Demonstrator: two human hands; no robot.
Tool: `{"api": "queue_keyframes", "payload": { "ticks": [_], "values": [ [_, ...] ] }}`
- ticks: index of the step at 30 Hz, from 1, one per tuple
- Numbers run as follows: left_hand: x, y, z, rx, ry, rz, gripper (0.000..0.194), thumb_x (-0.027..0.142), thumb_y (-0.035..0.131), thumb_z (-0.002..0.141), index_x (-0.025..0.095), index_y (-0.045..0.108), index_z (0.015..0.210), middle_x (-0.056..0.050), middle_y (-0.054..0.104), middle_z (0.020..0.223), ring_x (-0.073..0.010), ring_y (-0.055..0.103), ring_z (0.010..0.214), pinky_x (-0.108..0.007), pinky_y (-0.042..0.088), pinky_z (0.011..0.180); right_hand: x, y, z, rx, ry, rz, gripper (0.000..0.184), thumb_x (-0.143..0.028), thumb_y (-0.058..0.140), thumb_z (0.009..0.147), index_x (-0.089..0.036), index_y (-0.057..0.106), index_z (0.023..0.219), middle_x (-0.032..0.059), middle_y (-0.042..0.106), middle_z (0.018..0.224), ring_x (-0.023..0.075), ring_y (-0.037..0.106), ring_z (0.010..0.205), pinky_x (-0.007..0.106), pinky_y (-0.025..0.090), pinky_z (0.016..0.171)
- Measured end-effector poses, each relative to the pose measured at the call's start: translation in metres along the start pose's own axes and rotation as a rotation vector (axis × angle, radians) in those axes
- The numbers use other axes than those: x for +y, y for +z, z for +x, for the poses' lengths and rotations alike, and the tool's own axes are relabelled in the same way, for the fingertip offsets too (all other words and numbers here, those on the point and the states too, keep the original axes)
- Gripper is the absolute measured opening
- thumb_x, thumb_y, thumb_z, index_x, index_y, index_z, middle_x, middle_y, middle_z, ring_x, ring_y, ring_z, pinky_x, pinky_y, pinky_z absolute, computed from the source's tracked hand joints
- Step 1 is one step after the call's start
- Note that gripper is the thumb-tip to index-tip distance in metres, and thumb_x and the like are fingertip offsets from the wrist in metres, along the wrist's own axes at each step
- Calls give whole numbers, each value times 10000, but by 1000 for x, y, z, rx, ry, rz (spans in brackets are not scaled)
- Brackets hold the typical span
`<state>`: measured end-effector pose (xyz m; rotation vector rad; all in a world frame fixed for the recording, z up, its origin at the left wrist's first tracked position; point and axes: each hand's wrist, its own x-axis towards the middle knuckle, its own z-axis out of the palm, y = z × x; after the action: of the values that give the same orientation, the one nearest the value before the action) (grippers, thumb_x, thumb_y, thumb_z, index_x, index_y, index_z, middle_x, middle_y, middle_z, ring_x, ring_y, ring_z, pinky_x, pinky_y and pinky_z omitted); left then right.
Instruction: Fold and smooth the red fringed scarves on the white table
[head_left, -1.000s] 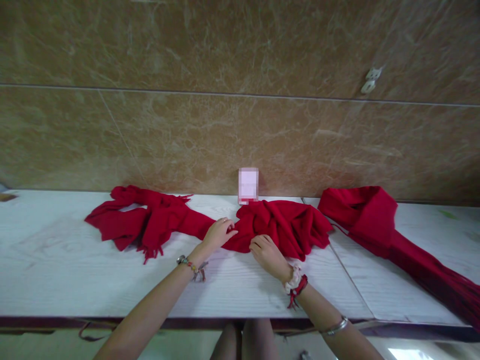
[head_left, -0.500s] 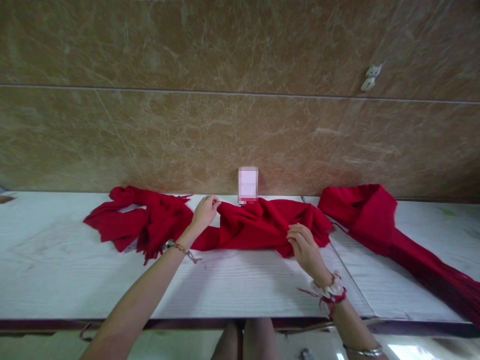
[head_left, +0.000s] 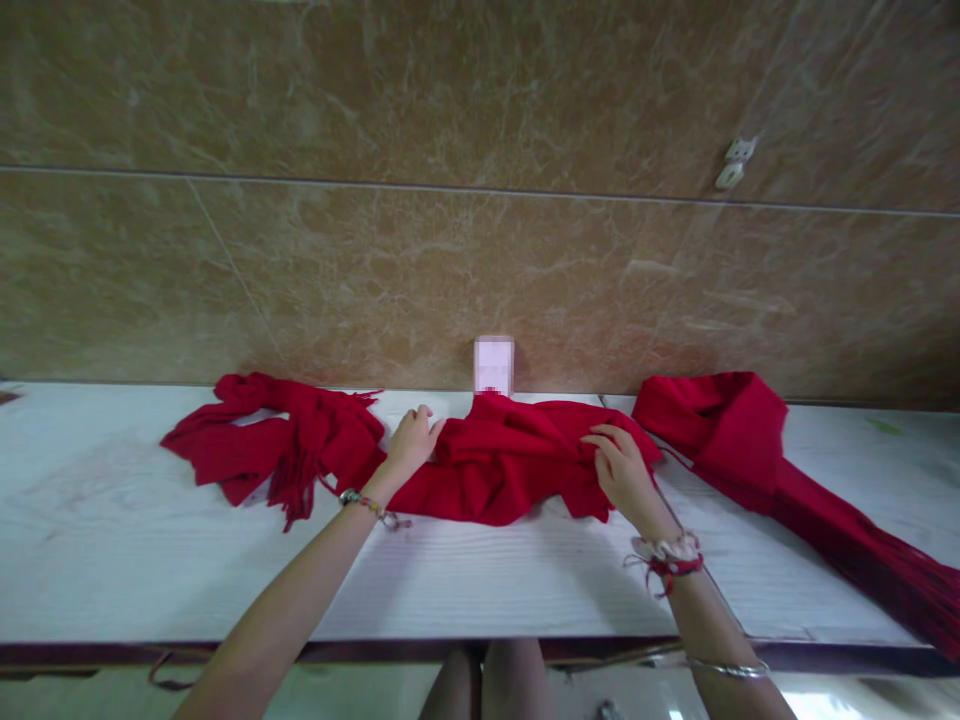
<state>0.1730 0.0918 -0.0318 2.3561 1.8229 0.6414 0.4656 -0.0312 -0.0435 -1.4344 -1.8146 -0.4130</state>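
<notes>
A red fringed scarf [head_left: 495, 460] lies rumpled across the middle of a white wood-grain table [head_left: 480, 580], its fringed end bunched to the left. My left hand [head_left: 411, 440] rests on the scarf near its far edge, fingers closed on the cloth. Further right, my right hand [head_left: 624, 468] grips a fold of the same scarf. Both wrists wear bracelets.
A second red scarf [head_left: 757, 450] lies at the right and trails toward the table's right edge. A small blurred pale card [head_left: 493, 366] stands against the brown marble wall [head_left: 480, 200]. A seam [head_left: 675, 520] divides two tabletops. My knees show below the front edge.
My hands moved apart from the middle of the scarf, the left toward the far edge and the right out to the right, spreading the bunched cloth wider.
</notes>
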Motion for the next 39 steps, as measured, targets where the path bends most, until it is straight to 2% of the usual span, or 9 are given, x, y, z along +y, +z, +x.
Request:
{"api": "queue_keyframes", "payload": {
  "ticks": [2, 3, 6, 9, 12, 14, 22, 33, 39],
  "values": [
    [4, 1, -17, 78, 129, 9, 223, 286, 448, 855, 112, 518, 977, -120, 552, 920, -227, 551, 862, -319, 430, 744, -29, 0, 8, -111, -122, 85, 256, -112, 380, 813, -191, 586, 944, 98, 553, 1012, 215, 495, 1000, 404, 442, 855],
    [5, 1, -26, 80, 258, 1, 210, 285, 461, 850, 119, 524, 963, -111, 548, 928, -215, 546, 869, -311, 428, 766, -42, 2, 10, -181, -178, 104, 226, -146, 411, 823, -190, 586, 960, 95, 557, 1025, 214, 493, 1010, 406, 435, 872],
    [6, 4, -47, -79, 729, 2, 211, 313, 556, 799, 155, 551, 939, -69, 560, 931, -190, 540, 869, -296, 428, 792, -71, 15, 3, -324, -298, 48, 225, -249, 545, 783, -163, 592, 986, 109, 567, 1051, 248, 488, 1036, 459, 401, 918],
    [4, 10, -56, -189, 935, 69, 225, 296, 607, 768, 167, 571, 949, -52, 583, 944, -186, 537, 879, -303, 427, 790, -79, 34, -10, -331, -313, -43, 204, -234, 601, 736, -136, 616, 915, 125, 572, 1046, 272, 486, 1048, 490, 374, 949],
    [3, 17, -55, -182, 942, 104, 100, 176, 552, 808, 166, 596, 897, -33, 605, 903, -160, 536, 865, -284, 412, 802, -75, 46, -19, -288, -284, -59, 88, -128, 550, 745, -155, 623, 786, 104, 581, 1003, 250, 497, 1038, 469, 377, 962],
    [4, 19, -52, -172, 943, 114, 112, 116, 522, 815, 172, 607, 860, -21, 612, 871, -151, 536, 846, -276, 406, 798, -72, 48, -21, -257, -284, -31, 141, -85, 498, 760, -167, 613, 750, 90, 583, 963, 232, 504, 1025, 462, 385, 961],
    [-4, 9, -39, -73, 981, 64, 181, 55, 478, 819, 158, 625, 794, -17, 637, 787, -136, 552, 760, -251, 429, 726, -64, 43, -20, -5, -232, 147, 161, -114, 425, 823, -168, 573, 851, 93, 569, 890, 214, 519, 959, 418, 488, 842],
    [-36, -33, -17, 137, 1002, 114, 191, 85, 453, 830, 152, 627, 787, -32, 652, 762, -151, 577, 752, -267, 450, 708, -36, 26, -16, 201, -122, 81, 166, -138, 436, 828, -205, 587, 828, 68, 558, 879, 202, 523, 918, 445, 453, 862],
    [-72, -61, 0, 215, 820, 211, 225, 134, 410, 832, 164, 630, 798, -60, 649, 799, -182, 585, 809, -326, 453, 778, -6, -5, -23, 276, -22, -52, 180, -150, 420, 823, -212, 579, 767, 66, 555, 843, 201, 519, 857, 416, 446, 822]
  ]
}}
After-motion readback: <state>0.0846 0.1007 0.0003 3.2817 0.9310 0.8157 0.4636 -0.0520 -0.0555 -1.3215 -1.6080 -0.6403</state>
